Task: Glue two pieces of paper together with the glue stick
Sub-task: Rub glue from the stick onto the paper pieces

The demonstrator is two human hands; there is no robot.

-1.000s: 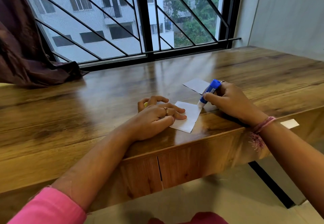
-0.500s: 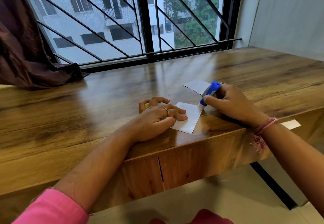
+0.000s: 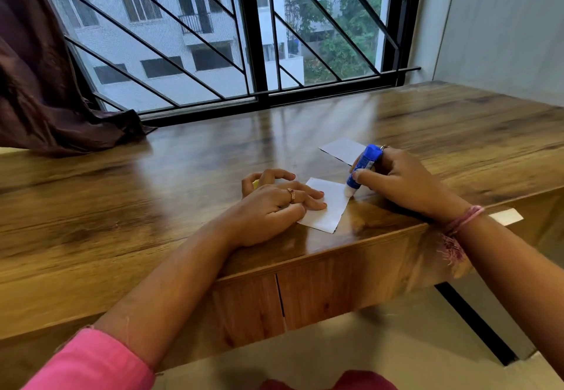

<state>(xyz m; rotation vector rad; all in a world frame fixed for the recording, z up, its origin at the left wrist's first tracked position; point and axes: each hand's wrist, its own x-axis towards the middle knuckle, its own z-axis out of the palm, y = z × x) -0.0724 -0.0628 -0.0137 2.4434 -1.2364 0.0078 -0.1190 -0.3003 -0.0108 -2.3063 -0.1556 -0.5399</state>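
A white paper piece lies near the front edge of the wooden desk. My left hand presses its left part with straight fingers, while thumb and index finger curl round a small yellow thing. My right hand grips a blue glue stick, tilted, its white tip touching the paper's far right corner. A second white paper piece lies just behind the stick, partly hidden by it.
A dark brown curtain drapes onto the desk at the far left. A barred window runs along the back and a grey wall stands at the right. Drawer fronts sit below the desk edge.
The glue stick's tip has slid a little toward me along the paper's right edge. My left hand has stayed on the paper.
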